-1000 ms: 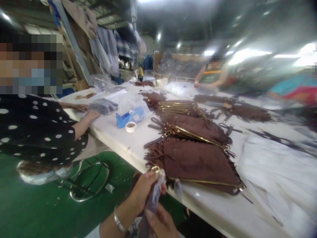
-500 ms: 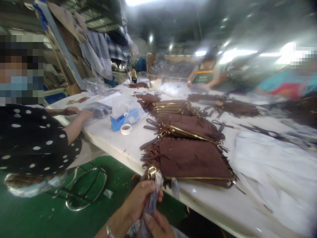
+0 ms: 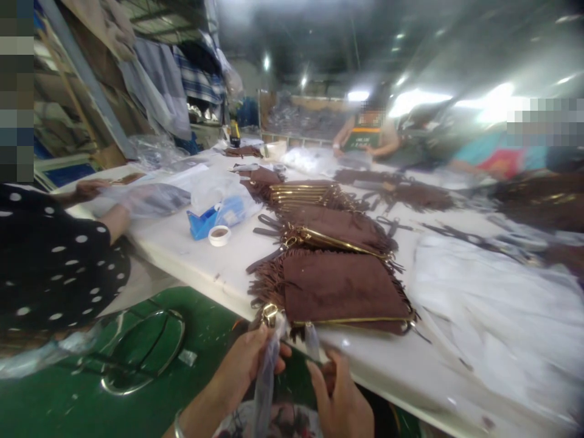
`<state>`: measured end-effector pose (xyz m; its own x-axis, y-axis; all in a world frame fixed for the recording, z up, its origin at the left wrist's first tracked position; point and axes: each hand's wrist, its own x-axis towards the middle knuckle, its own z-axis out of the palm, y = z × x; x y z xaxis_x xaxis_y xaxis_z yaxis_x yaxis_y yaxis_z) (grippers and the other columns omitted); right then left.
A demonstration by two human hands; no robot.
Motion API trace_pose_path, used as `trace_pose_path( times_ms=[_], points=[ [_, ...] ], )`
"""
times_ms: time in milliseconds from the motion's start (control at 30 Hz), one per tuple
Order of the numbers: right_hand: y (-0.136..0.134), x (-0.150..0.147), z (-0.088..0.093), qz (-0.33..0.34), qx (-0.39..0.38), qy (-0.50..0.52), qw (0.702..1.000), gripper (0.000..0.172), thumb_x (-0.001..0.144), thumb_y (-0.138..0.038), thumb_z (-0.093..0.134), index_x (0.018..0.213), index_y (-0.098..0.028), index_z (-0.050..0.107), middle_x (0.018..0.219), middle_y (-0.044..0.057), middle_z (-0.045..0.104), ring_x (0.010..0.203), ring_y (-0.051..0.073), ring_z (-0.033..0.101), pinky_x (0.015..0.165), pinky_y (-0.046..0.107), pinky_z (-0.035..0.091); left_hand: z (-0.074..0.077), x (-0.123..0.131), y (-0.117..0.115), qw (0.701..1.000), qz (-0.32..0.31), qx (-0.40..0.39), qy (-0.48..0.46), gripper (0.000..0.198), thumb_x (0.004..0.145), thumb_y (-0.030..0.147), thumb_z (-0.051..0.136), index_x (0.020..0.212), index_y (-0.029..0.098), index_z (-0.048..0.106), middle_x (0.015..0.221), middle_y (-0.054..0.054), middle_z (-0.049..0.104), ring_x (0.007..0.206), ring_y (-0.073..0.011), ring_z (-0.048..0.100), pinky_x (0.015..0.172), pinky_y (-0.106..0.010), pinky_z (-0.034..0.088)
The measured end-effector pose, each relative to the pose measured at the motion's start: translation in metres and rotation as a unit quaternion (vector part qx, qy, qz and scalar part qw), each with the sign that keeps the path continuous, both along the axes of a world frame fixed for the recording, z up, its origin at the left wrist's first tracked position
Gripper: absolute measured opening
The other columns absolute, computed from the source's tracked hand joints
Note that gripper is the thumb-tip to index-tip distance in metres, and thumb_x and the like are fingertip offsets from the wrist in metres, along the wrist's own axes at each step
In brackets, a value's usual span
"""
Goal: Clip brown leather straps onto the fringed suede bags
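A brown fringed suede bag lies on the table edge in front of me, its gold zip along the near side. My left hand is closed around a strap in a clear plastic sleeve, just below the gold clasp; the sleeve hangs toward my lap. To the right, my right hand is off the sleeve with thumb and fingers apart. It is just below a second small plastic-wrapped piece hanging from the zip side, and I see nothing held in it.
More brown bags are stacked behind. A blue tape dispenser and a tape roll stand left of them. White sheets lie at right. A co-worker in a polka-dot top handles a plastic bag at left; a metal-framed stool is below.
My right hand has let go of the plastic sleeve and moved right, toward the smaller wrapped piece. My left hand keeps its grip. The view has shifted slightly right.
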<state>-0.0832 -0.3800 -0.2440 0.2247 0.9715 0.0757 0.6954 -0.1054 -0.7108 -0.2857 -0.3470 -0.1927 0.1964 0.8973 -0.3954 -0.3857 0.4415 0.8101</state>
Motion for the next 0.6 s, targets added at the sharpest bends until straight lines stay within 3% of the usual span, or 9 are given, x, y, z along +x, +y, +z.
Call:
trace_pose_path(
  times_ms=[100, 267, 433, 600],
  points=[
    [0.008, -0.006, -0.007, 0.015, -0.035, 0.015, 0.999, 0.053, 0.09, -0.069, 0.036, 0.102, -0.025, 0.063, 0.078, 0.004, 0.072, 0.067, 0.023, 0.069, 0.059, 0.028, 0.047, -0.001, 0.002, -0.001, 1.0, 0.002, -0.005, -0.027, 0.049, 0.093, 0.053, 0.052, 0.104, 0.007, 0.065, 0.093, -0.016, 0.071, 0.067, -0.0157, 0.065, 0.063, -0.024, 0.05],
    [0.008, -0.016, -0.019, 0.061, -0.059, 0.174, 0.981, 0.05, 0.092, -0.066, 0.035, 0.084, -0.023, 0.06, 0.066, 0.0, 0.067, 0.056, 0.018, 0.062, 0.056, 0.024, 0.043, 0.003, -0.001, -0.003, 1.0, 0.019, -0.01, -0.01, 0.043, 0.091, 0.05, 0.058, 0.096, 0.008, 0.067, 0.088, -0.014, 0.071, 0.068, -0.016, 0.065, 0.063, -0.023, 0.051],
    [0.0, -0.005, -0.017, 0.103, -0.078, 0.267, 0.955, 0.048, 0.088, -0.065, 0.048, 0.07, -0.021, 0.057, 0.057, -0.001, 0.061, 0.05, 0.014, 0.055, 0.05, 0.022, 0.039, 0.004, -0.001, -0.002, 0.999, 0.041, -0.023, -0.012, 0.038, 0.083, 0.048, 0.069, 0.088, 0.01, 0.068, 0.084, -0.011, 0.072, 0.067, -0.0161, 0.065, 0.065, -0.024, 0.053],
    [-0.006, 0.001, -0.011, 0.115, -0.112, 0.304, 0.939, 0.051, 0.086, -0.066, 0.05, 0.065, -0.02, 0.054, 0.051, -0.002, 0.059, 0.043, 0.012, 0.05, 0.045, 0.021, 0.035, -0.001, 0.003, 0.001, 0.999, 0.033, -0.027, -0.019, 0.036, 0.087, 0.044, 0.064, 0.091, 0.009, 0.067, 0.085, -0.012, 0.072, 0.068, -0.0165, 0.066, 0.067, -0.025, 0.054]
  ],
)
